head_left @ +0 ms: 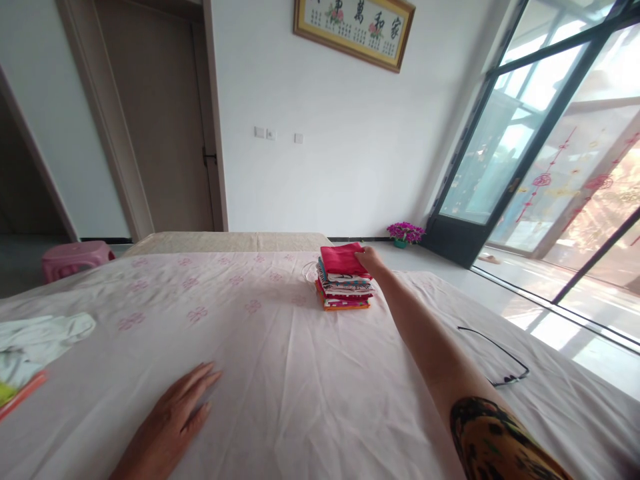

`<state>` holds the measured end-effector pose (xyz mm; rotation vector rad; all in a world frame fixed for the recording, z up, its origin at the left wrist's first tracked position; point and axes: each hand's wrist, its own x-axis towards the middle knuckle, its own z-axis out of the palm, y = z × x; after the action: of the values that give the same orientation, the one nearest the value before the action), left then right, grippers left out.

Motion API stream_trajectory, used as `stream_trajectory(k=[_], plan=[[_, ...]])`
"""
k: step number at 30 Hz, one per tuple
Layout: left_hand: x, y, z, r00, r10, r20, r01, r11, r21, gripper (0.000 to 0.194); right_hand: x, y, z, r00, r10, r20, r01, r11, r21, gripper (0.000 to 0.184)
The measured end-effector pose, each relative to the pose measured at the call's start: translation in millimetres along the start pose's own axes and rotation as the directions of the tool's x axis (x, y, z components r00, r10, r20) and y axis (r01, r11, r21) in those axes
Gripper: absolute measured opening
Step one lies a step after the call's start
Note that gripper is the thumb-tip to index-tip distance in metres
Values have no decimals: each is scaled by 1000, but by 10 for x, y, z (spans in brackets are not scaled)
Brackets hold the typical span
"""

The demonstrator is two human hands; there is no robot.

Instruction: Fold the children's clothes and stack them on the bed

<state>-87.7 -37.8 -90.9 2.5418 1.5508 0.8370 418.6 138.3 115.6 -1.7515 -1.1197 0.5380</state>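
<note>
In the head view, a pile of folded cloths [345,293] stood toward the far edge of a pink sheet [280,387], ahead of the person and slightly right of the middle. The right hand [369,259] was the nearer one: its arm stretched forward along the right of the pile, and its fingertips touched the right side of the red cloth [341,259] on top. Whether they pinched the fabric or only lay on it, I could not tell. The left hand [176,412] held nothing visible; it rested low on the sheet, palm down, fingers loosely extended, with the pile well apart, ahead and to its right.

The pile's front folds ran left to right, roughly across the line of the right forearm. A thin white loop [309,272] lay just beside its left side.

A broad stretch of sheet reached from the left hand to the pile, giving sideways room there. Behind the pile, the sheet's far edge was near. On the right, the forearm passed close by, with glasses [511,379] beyond it, partly hidden. White cloth [47,339] lay bunched at the far left.
</note>
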Motion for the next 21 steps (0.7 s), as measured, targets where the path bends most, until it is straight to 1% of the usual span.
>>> stream_trajectory(k=[2, 3, 4, 5, 6, 7, 8, 10, 12, 14, 16, 18, 20, 21], plan=[[2, -1, 5, 1000, 2, -3, -2, 1000, 2, 42, -37, -34, 5, 994, -52, -94, 41, 992, -122, 29], [3, -4, 9, 1000, 3, -2, -3, 1000, 4, 42, -55, -63, 24, 985, -109, -131, 77, 971, -227, 35], [4, -7, 13, 1000, 5, 1, -5, 1000, 6, 42, -72, -99, 57, 973, -185, -139, 126, 928, -349, 39], [4, -10, 17, 1000, 6, 3, -6, 1000, 8, 42, -91, -135, 102, 956, -269, -116, 185, 862, -473, 41], [3, -13, 20, 1000, 7, 4, -7, 1000, 10, 42, -110, -168, 157, 936, -345, -66, 246, 780, -576, 43], [3, -15, 21, 1000, 8, 5, -8, 1000, 12, 42, -130, -193, 218, 918, -397, -2, 303, 703, -643, 45], [2, -15, 21, 1000, 8, 6, -8, 1000, 12, 42, -150, -204, 282, 903, -426, 61, 353, 652, -671, 46], [0, -13, 15, 1000, 9, 7, -10, 1000, 14, 42, -184, -184, 396, 876, -439, 198, 446, 585, -677, 46], [-1, -8, 8, 1000, 13, 8, -14, 1000, 17, 42, -196, -116, 471, 840, -415, 349, 535, 530, -658, 45], [-3, -6, 5, 1000, 21, 7, -21, 999, 24, 42, -176, -28, 501, 793, -389, 468, 608, 466, -643, 46], [-6, -8, 8, 1000, 29, 4, -29, 999, 32, 41, -129, 57, 503, 750, -389, 534, 660, 386, -645, 50], [-11, -13, 14, 999, 33, -4, -33, 999, 35, 42, -78, 137, 495, 699, -425, 576, 707, 289, -645, 53], [-15, -15, 19, 999, 39, -17, -39, 999, 32, 42, -48, 218, 490, 650, -480, 590, 736, 201, -647, 54], [-16, -14, 19, 999, 41, -21, -41, 999, 28, 42, -46, 258, 490, 636, -505, 584, 737, 172, -654, 54]])
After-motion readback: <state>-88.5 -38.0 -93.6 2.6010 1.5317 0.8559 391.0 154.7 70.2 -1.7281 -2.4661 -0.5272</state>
